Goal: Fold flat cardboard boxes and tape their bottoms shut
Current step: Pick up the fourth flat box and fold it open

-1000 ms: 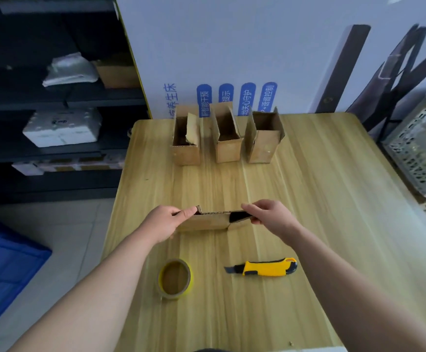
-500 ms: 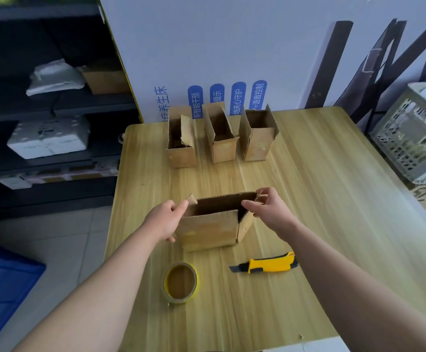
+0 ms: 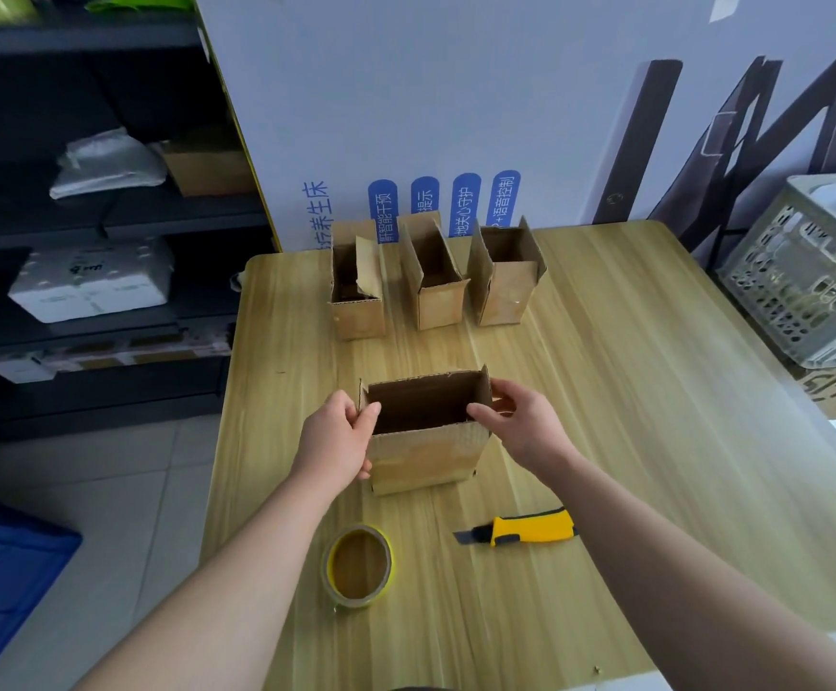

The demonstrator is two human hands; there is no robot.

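Flat box now opened upright (mouth up), hands gripping both ends.

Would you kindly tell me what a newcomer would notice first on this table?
First, the open cardboard box held upright in the middle of the wooden table, with the left hand gripping its left wall and the right hand its right. Behind it, a row of three open boxes stands at the far edge. Nearer the person lie a tape roll and a yellow utility knife.

The right forearm hides the butt of the yellow knife at lower centre, while the pale crate at right and blue bin at lower left run off frame.
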